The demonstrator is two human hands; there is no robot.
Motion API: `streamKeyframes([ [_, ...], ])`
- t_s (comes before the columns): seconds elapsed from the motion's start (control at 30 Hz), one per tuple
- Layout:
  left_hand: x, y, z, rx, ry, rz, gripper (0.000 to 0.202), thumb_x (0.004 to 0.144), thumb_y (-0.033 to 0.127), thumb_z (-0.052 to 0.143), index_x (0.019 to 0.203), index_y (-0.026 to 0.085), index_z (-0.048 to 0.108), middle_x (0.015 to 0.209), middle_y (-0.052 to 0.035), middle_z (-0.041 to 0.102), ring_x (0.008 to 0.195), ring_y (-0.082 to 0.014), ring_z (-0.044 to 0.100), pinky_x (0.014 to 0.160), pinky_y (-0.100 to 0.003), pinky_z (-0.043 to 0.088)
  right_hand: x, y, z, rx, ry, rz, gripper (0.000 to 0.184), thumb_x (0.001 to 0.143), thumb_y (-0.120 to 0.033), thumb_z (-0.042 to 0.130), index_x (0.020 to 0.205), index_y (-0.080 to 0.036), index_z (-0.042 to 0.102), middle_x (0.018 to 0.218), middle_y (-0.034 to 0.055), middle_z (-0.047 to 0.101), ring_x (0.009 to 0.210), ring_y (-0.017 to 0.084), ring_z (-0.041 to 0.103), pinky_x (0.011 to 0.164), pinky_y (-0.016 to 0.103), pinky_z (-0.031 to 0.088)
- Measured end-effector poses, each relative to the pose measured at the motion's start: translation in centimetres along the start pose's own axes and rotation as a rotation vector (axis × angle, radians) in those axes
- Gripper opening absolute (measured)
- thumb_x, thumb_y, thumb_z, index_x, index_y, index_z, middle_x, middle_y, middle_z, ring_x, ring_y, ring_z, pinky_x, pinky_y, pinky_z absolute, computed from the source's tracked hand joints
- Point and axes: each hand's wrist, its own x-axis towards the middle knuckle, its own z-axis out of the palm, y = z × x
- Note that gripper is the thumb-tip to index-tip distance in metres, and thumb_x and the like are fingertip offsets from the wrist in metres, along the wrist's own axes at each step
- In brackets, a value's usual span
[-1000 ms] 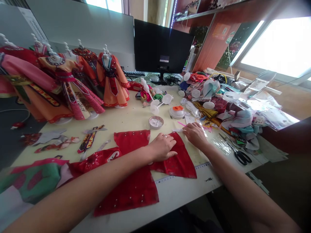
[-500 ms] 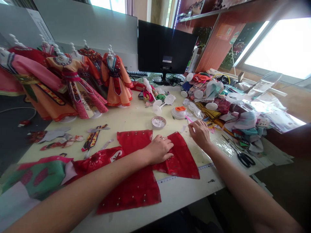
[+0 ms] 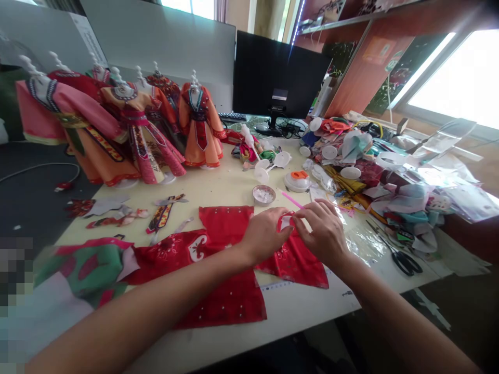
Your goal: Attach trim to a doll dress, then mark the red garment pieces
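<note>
A smaller piece of red cloth (image 3: pixel 307 265) lies in front of me, its far edge raised between my hands with a small white patch showing. My left hand (image 3: pixel 267 234) is closed at that edge, fingers bent over the cloth. Facing it, my right hand (image 3: pixel 323 231) grips a thin pink stick (image 3: pixel 291 199) that points up and left; its fingertips come close to the same edge. To the left spreads a larger red garment piece (image 3: pixel 234 298) dotted with small pearly beads and bearing a white motif (image 3: pixel 198 248). Just beyond my left hand stands a small bowl (image 3: pixel 264 195) of whitish bits.
Dressed doll forms (image 3: pixel 200 124) stand at the back left before a black monitor (image 3: pixel 278 78). A white round container with an orange top (image 3: pixel 298 181) sits past my right hand. Fabric scraps (image 3: pixel 358 150) heap at the right, near black scissors (image 3: pixel 405 262). A ruler (image 3: pixel 276 285) lies under the cloth.
My right hand has come left and nearer with the pink stick, meeting my left hand. The small red cloth's far edge is now lifted. The view has shifted slightly left.
</note>
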Motion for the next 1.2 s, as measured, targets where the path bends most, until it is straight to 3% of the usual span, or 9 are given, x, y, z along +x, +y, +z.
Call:
streamKeyframes([
  [0.17,-1.2,-0.5,-1.1,-0.488,-0.131,-0.290,0.022,0.085,0.028,0.051,0.078,0.013,0.067,0.079,-0.0068,0.071,0.074,-0.0170,0.065,0.075,-0.032,0.052,0.5,-1.6,0.0,0.182,-0.038,0.070,0.012,0.086,-0.020,0.050,0.080,-0.022,0.060,0.077,0.0036,0.060,0.075,0.019,0.056,0.079,0.038,0.045],
  [0.3,-2.4,-0.8,-2.9,-0.983,-0.253,-0.598,0.019,0.086,0.025,0.053,0.087,0.009,0.064,0.082,-0.0115,0.071,0.073,-0.0178,0.069,0.071,-0.032,0.054,0.3,-1.9,0.1,0.306,-0.045,0.169,0.011,0.088,-0.023,0.050,0.084,-0.021,0.061,0.080,0.0034,0.061,0.078,0.018,0.058,0.079,0.037,0.045],
  [0.43,-3.8,-1.0,-3.8,-1.060,-0.258,-0.626,0.018,0.088,0.024,0.053,0.092,0.010,0.064,0.085,-0.0117,0.071,0.074,-0.0173,0.069,0.069,-0.029,0.054,-0.3,-3.0,0.3,0.436,-0.097,0.256,0.012,0.088,-0.027,0.051,0.086,-0.021,0.062,0.083,0.0048,0.063,0.081,0.020,0.059,0.073,0.036,0.047],
  [0.63,-5.7,-1.3,-4.4,-0.888,-0.300,-0.538,0.025,0.082,0.036,0.062,0.092,0.012,0.062,0.076,-0.0058,0.070,0.067,-0.0142,0.067,0.067,-0.029,0.053,-1.2,-5.4,0.6,0.553,-0.127,0.195,0.011,0.086,-0.027,0.057,0.094,-0.022,0.062,0.089,0.0054,0.063,0.085,0.019,0.060,0.073,0.035,0.051],
  [0.77,-6.3,-2.0,-6.9,-0.613,-0.228,-0.453,0.025,0.083,0.038,0.059,0.092,0.014,0.058,0.078,-0.0060,0.071,0.070,-0.0151,0.067,0.071,-0.031,0.052,-2.4,-5.2,0.7,0.559,-0.128,0.178,0.014,0.087,-0.021,0.054,0.099,-0.022,0.061,0.090,0.0058,0.063,0.085,0.019,0.061,0.072,0.034,0.052],
  [0.93,-5.0,-4.8,-10.9,-0.186,-0.010,-0.382,0.024,0.080,0.040,0.058,0.084,0.016,0.061,0.067,-0.0026,0.068,0.062,-0.0167,0.064,0.060,-0.028,0.050,-4.8,-2.4,0.6,0.509,-0.070,0.278,0.016,0.089,-0.020,0.050,0.098,-0.023,0.062,0.088,0.0045,0.067,0.082,0.018,0.064,0.071,0.031,0.053],
  [1.03,-3.2,-6.7,-12.7,0.066,0.157,-0.402,0.024,0.077,0.038,0.058,0.086,0.017,0.063,0.071,-0.0035,0.069,0.069,-0.0194,0.066,0.066,-0.028,0.050,-6.0,0.0,0.6,0.422,-0.018,0.383,0.015,0.089,-0.024,0.050,0.096,-0.023,0.063,0.082,0.0025,0.069,0.075,0.017,0.066,0.068,0.031,0.052],
  [1.1,-1.9,-8.0,-13.5,0.227,0.250,-0.361,0.032,0.074,0.033,0.059,0.102,0.017,0.062,0.085,-0.0051,0.071,0.082,-0.0213,0.066,0.077,-0.029,0.049,-6.4,1.5,0.6,0.366,0.013,0.451,0.015,0.089,-0.027,0.051,0.096,-0.023,0.064,0.077,0.0016,0.069,0.070,0.017,0.066,0.067,0.031,0.052],
  [1.2,0.1,-9.8,-14.3,0.386,0.209,-0.364,0.070,0.068,0.025,0.062,0.134,0.013,0.041,0.114,-0.0138,0.065,0.105,-0.0267,0.060,0.088,-0.035,0.045,-6.5,3.7,0.7,0.314,0.041,0.506,0.016,0.087,-0.029,0.054,0.099,-0.022,0.063,0.077,0.0026,0.070,0.073,0.019,0.067,0.070,0.034,0.052],
])
